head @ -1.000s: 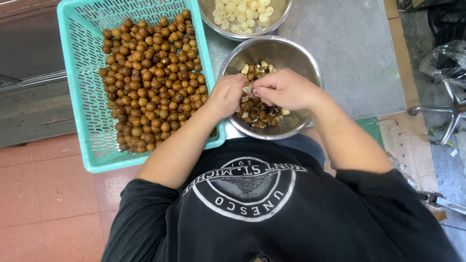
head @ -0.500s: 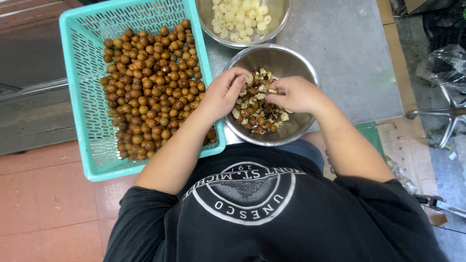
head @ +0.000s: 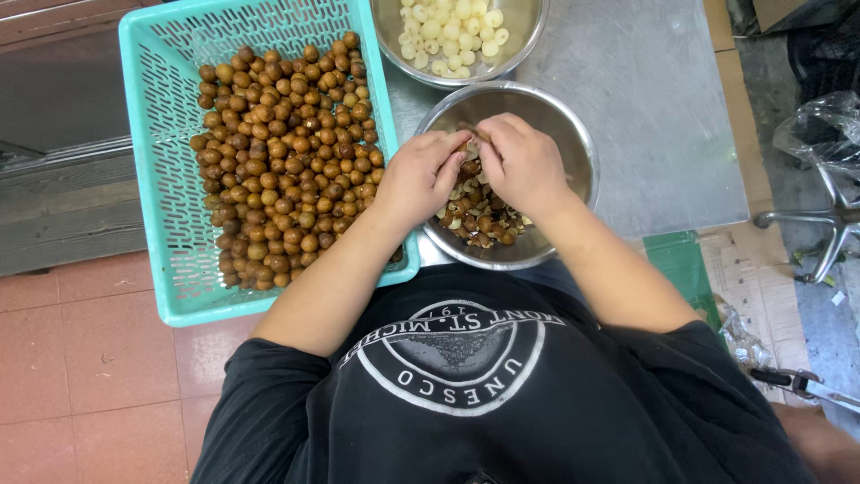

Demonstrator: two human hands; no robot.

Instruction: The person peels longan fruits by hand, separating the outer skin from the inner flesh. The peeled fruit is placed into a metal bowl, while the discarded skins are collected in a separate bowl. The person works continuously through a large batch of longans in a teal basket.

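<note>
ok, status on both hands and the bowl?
Left hand and right hand together over steel bowl of brown shells, pinching a small fruit between fingertips. Teal basket of brown fruit alongside. Nothing in the way.

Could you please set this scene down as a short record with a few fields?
left hand: over the near steel bowl, fingertips meeting the right hand's
right hand: over the same bowl, fingers curled; whatever they pinch is hidden
near steel bowl: holds brown shell pieces
far steel bowl: holds pale peeled fruits
basket: turquoise plastic, left of the bowls, holds round brown fruits
surface: grey metal table
</note>
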